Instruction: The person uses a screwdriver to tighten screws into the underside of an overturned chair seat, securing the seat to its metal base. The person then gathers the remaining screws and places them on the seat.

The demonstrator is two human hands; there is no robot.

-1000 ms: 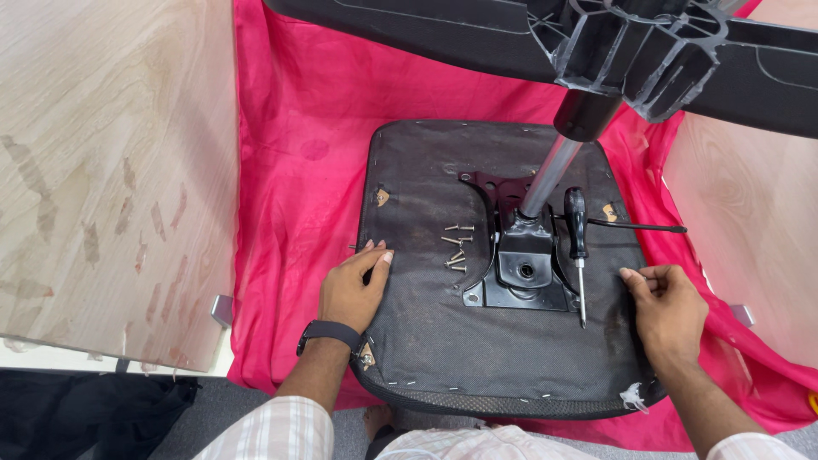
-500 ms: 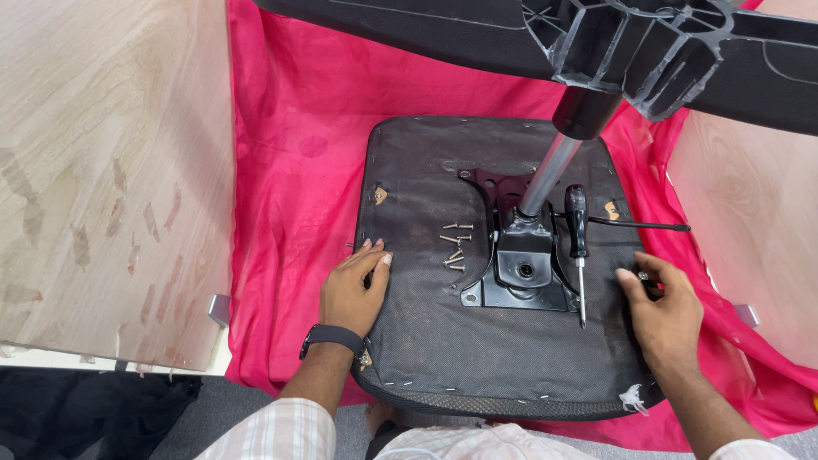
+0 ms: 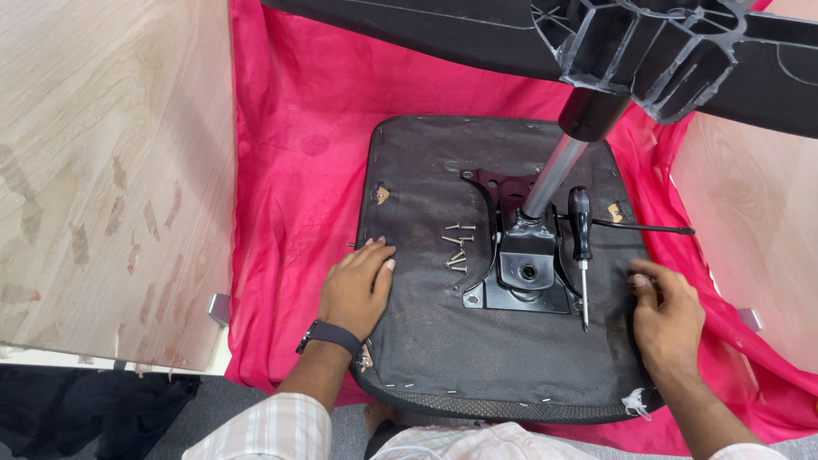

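left hand (image 3: 356,288) flat, open on upturned seat base (image 3: 443,341); right hand (image 3: 666,317) loosely curled, empty, at seat edge. loose screws (image 3: 457,249) just beyond left fingertips, screwdriver (image 3: 581,247) left of right hand: seat nudge could roll them off.

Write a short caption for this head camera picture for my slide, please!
Both hands, left hand and right hand, rest on an upturned chair seat beside loose screws and a screwdriver.
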